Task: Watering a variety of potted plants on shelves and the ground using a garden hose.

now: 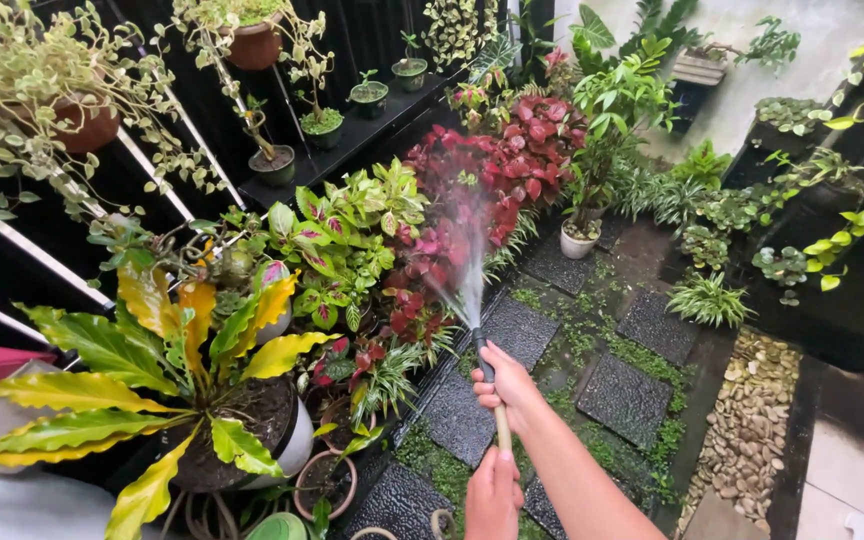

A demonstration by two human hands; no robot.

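The right hand (508,388) was clenched around the hose (493,402) near its nozzle end, forearm stretching back toward five o'clock and out of the lower edge. The left hand (493,496) gripped the same hose lower down, at six o'clock from the right hand, fingers closed round it. The hose ran up between the two fists, tilted slightly toward eleven o'clock, and a fan of water spray (462,250) rose from its tip toward twelve o'clock onto the red-leaved plants (512,150).

At nine o'clock from the hands stood a yellow-green plant (167,350) in a white pot (297,440), near the left hand. Dark stepping stones (624,395) lay at three o'clock, with moss between them, giving open ground there. A strip of pebbles (747,420) bordered the stones further toward three o'clock. Potted plants crowded the black shelf (352,135) at eleven o'clock.
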